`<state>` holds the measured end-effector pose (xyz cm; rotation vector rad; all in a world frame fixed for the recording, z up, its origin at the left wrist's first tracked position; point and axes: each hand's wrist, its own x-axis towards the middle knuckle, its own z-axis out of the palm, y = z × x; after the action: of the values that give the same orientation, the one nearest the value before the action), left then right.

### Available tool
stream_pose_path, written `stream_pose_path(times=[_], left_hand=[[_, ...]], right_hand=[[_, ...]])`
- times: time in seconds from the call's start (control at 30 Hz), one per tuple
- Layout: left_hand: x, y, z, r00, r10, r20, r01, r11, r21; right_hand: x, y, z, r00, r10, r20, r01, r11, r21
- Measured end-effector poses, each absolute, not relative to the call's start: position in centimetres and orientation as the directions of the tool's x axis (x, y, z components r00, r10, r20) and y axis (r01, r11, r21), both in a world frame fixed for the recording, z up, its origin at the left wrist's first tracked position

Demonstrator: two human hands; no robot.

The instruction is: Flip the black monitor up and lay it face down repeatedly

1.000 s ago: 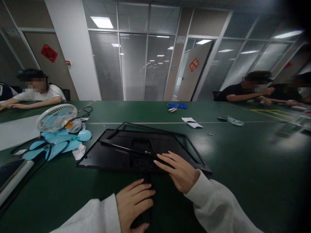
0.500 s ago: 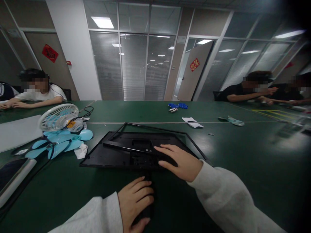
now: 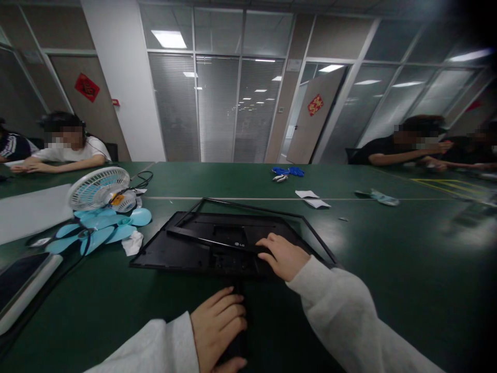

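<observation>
A black monitor back panel [image 3: 174, 254] lies on the green table in front of me. Over it, tilted, rests a thin black monitor frame [image 3: 205, 239] with an LG logo on its near bar. The fingers of my right hand [image 3: 285, 256] are closed on the right part of that bar. Nearer to me, my left hand [image 3: 219, 326] is wrapped over a dark bar, seemingly a monitor stand [image 3: 239, 339], with the fingers on top and the thumb on the near side. Its exact shape is mostly hidden under the hand.
On the left are a white fan [image 3: 99, 189], blue fan blades [image 3: 97, 233], a crumpled tissue [image 3: 132, 242], a white panel [image 3: 34, 212] and a dark-screened device [image 3: 23, 285]. Blue gloves [image 3: 288, 171] and white paper [image 3: 312, 199] lie farther back. Other people sit at both sides.
My right hand has drawn its fingers in from a flatter spread and now pinches the frame's near bar. The left hand stays almost in place. The view has shifted slightly.
</observation>
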<state>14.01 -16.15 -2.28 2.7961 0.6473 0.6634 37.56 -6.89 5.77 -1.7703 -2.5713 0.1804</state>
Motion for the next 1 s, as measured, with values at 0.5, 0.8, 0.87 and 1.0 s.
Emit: stream_pose_path(times=[0.5,0.8,0.87,1.0], left_hand=[[13.5,-16.1,-2.3,0.788,0.439,0.431,0.361,-0.897,0.254],[12.7,-17.1,-1.0,0.542,0.577,0.612,0.706,-0.707,0.041],[13.0,-17.1,-1.2,0.467,0.619,0.632,0.776,-0.629,0.043],[13.5,-16.8,-1.6,0.391,0.666,0.636,0.838,-0.544,0.054]], right_hand=[[38.1,-6.9,6.7,-0.375,0.926,-0.037,0.917,0.365,-0.161],[38.2,-7.6,7.7,-0.504,0.864,0.012,0.84,0.493,-0.226],[38.2,-8.0,8.3,-0.527,0.85,0.016,0.821,0.513,-0.25],[38.5,-8.7,9.1,-0.559,0.829,0.02,0.793,0.542,-0.278]])
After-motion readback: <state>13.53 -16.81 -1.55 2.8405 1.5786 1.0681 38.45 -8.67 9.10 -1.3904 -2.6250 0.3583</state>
